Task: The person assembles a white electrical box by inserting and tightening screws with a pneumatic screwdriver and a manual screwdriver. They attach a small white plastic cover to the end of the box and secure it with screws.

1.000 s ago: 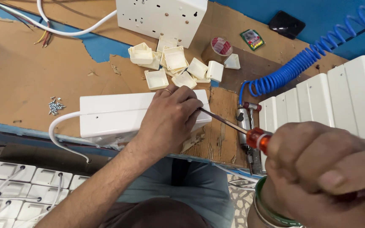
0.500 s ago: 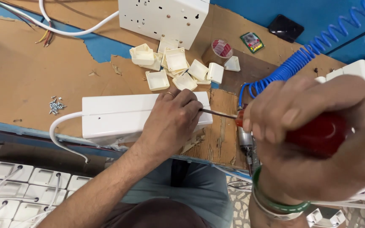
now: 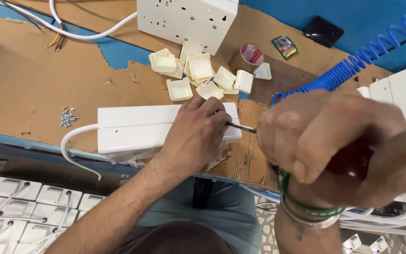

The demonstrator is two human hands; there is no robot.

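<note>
Left hand (image 3: 196, 136) lies palm-down, fingers curled, pressing on the right end of one long white box (image 3: 137, 129), which sits at the near edge of the worktop (image 3: 19, 94). One white cable (image 3: 74, 146) leaves the box's left end and loops down over that edge.

Right hand (image 3: 325, 136) is closed in a fist around the red handle of one screwdriver (image 3: 243, 128); only a patch of red shows between the fingers. The thin metal shaft runs left from the fist to the box's right end, its tip hidden under the left fingertips.

Count on the worktop: one large white socket box (image 3: 186, 19) at the far edge; about eight small cream housings (image 3: 200, 70) in a loose cluster just in front of it (some overlap, so the count is approximate); one small pile of screws (image 3: 66, 116) left of the long box, too small to count; one blue coiled hose (image 3: 348, 70) towards the far right corner; one roll of tape (image 3: 250, 54) beside the housings.
</note>
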